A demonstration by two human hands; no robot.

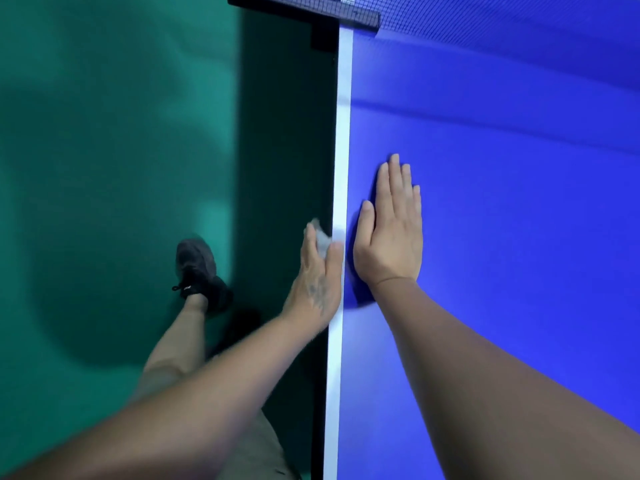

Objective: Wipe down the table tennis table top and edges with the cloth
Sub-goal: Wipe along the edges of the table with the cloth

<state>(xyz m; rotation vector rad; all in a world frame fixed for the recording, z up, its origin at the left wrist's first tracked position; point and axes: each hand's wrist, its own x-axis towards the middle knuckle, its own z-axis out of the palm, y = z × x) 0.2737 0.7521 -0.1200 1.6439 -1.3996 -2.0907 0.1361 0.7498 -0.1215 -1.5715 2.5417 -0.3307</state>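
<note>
My right hand [389, 233] is lying flat, fingers straight and together, on the blue worktop [519, 237] just inside its white edge line [341, 150]. My left hand [317, 278] is pinching the pale cloth [321, 239] against the worktop's side edge, just left of the right hand. The net [360, 15] is standing well ahead of both hands.

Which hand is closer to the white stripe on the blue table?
Left. The left hand holds the cloth against the table's side edge, right beside the white stripe. The right hand lies flat on the blue top, just inside the stripe.
</note>
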